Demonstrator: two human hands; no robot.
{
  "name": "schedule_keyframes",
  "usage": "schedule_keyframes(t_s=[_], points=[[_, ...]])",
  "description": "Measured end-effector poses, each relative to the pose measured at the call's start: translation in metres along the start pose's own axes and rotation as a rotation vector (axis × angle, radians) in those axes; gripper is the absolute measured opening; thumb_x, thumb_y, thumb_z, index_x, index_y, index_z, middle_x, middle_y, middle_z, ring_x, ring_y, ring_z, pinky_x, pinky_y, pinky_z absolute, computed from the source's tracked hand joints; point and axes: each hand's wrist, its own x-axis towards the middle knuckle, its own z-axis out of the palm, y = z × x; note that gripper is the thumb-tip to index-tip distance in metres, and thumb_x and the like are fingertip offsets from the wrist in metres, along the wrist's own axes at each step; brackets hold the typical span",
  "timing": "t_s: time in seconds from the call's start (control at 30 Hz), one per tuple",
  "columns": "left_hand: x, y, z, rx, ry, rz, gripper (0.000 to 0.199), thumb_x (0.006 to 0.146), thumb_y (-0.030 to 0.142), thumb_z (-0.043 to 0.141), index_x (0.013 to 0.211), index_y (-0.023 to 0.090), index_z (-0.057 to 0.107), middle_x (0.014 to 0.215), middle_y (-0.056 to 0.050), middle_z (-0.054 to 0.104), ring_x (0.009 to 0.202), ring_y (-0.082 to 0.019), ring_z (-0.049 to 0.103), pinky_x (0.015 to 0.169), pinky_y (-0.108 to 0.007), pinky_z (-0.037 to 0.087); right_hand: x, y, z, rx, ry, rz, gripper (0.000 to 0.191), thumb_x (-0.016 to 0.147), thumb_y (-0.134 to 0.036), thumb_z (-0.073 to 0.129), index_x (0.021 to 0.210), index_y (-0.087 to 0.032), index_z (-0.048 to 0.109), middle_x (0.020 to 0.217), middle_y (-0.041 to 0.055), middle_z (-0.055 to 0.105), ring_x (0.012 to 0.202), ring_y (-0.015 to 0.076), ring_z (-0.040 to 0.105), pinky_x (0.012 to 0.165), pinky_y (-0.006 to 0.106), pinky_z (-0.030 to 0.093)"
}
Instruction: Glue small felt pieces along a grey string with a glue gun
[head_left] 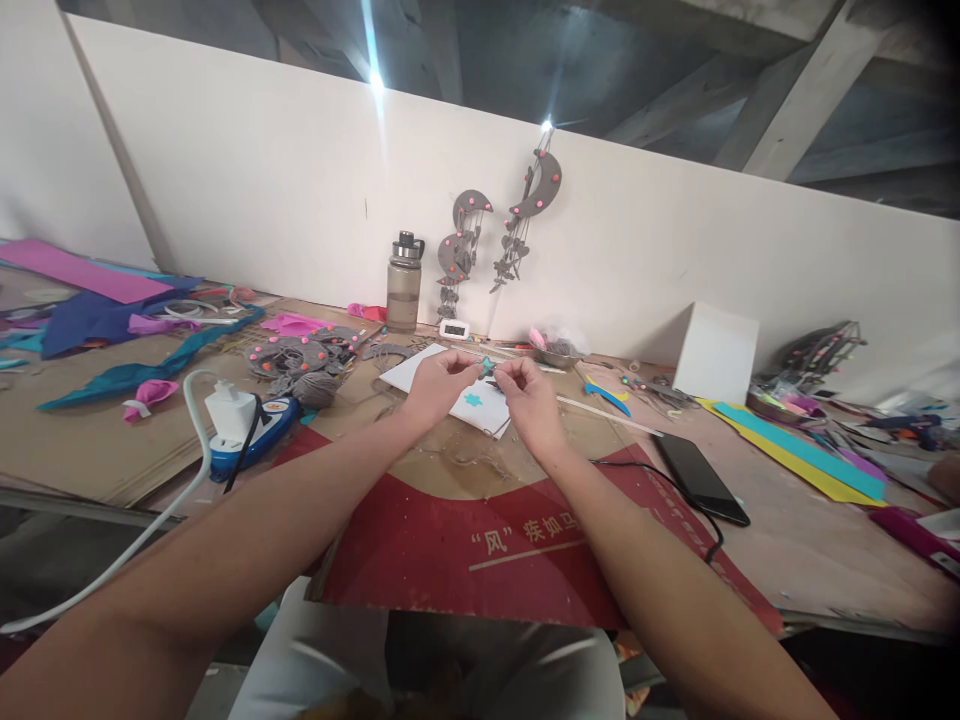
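Between my two hands is a small teal piece [487,366], pinched at its left side by my left hand [442,383] and at its right side by my right hand [527,396]. Both hands are closed at the fingertips, above a white sheet [491,412]. On that sheet lies a teal flower-shaped cutout [472,400], below the held piece. The sheet rests on brown cardboard, behind a red printed board [450,560] at the table's front edge.
A bottle [404,285] stands near the wall, beside hanging grey crescent ornaments [538,190]. A power strip [251,435] with a white cable is at left, a black phone [701,478] at right. Grey yarn pieces [300,360] and coloured felt strips [802,450] lie around.
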Motion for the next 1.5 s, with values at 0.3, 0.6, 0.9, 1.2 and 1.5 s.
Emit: schedule_keyframes(t_s=[0.3, 0.6, 0.9, 1.2, 1.5], points=[[-0.001, -0.007, -0.001, 0.04, -0.08, 0.019, 0.015, 0.072, 0.033, 0.064, 0.072, 0.018, 0.067, 0.068, -0.001, 0.062, 0.063, -0.012, 0.052, 0.062, -0.025, 0.039, -0.004, -0.007, -0.006, -0.272, 0.036, -0.182, 0.013, 0.087, -0.028, 0.045, 0.084, -0.019, 0.053, 0.082, 0.0042, 0.058, 0.076, 0.0161, 0.051, 0.071, 0.029, 0.04], [-0.002, -0.008, 0.001, 0.027, -0.106, 0.003, 0.016, 0.07, 0.033, 0.064, 0.072, 0.017, 0.066, 0.068, -0.001, 0.063, 0.062, -0.011, 0.052, 0.06, -0.024, 0.038, -0.004, -0.006, -0.007, -0.335, 0.047, -0.197, 0.01, 0.086, -0.026, 0.047, 0.081, -0.019, 0.052, 0.082, 0.0049, 0.058, 0.077, 0.0173, 0.051, 0.07, 0.031, 0.041], [0.001, -0.013, 0.0, 0.073, -0.096, 0.028, 0.01, 0.069, 0.027, 0.061, 0.071, 0.018, 0.065, 0.069, 0.0, 0.061, 0.063, -0.011, 0.051, 0.059, -0.023, 0.039, -0.004, -0.009, -0.006, -0.342, 0.05, -0.229, 0.012, 0.084, -0.027, 0.05, 0.075, -0.02, 0.051, 0.076, 0.0031, 0.056, 0.071, 0.0166, 0.049, 0.066, 0.029, 0.039], [0.002, -0.005, -0.004, 0.115, -0.129, 0.082, 0.009, 0.069, 0.025, 0.061, 0.07, 0.017, 0.064, 0.069, 0.0, 0.061, 0.063, -0.011, 0.05, 0.062, -0.024, 0.039, 0.0, -0.007, -0.008, -0.256, -0.036, -0.115, 0.018, 0.081, -0.032, 0.052, 0.084, -0.018, 0.064, 0.063, -0.0011, 0.051, 0.059, 0.0128, 0.043, 0.058, 0.025, 0.033], [0.007, -0.007, -0.007, 0.062, -0.289, -0.062, 0.021, 0.072, 0.035, 0.061, 0.071, 0.014, 0.062, 0.062, 0.001, 0.055, 0.057, -0.009, 0.046, 0.056, -0.023, 0.036, 0.009, 0.005, -0.006, -0.011, -0.076, 0.173, 0.021, 0.07, -0.036, 0.056, 0.072, -0.016, 0.061, 0.057, -0.0028, 0.049, 0.053, 0.0097, 0.039, 0.05, 0.023, 0.03]])
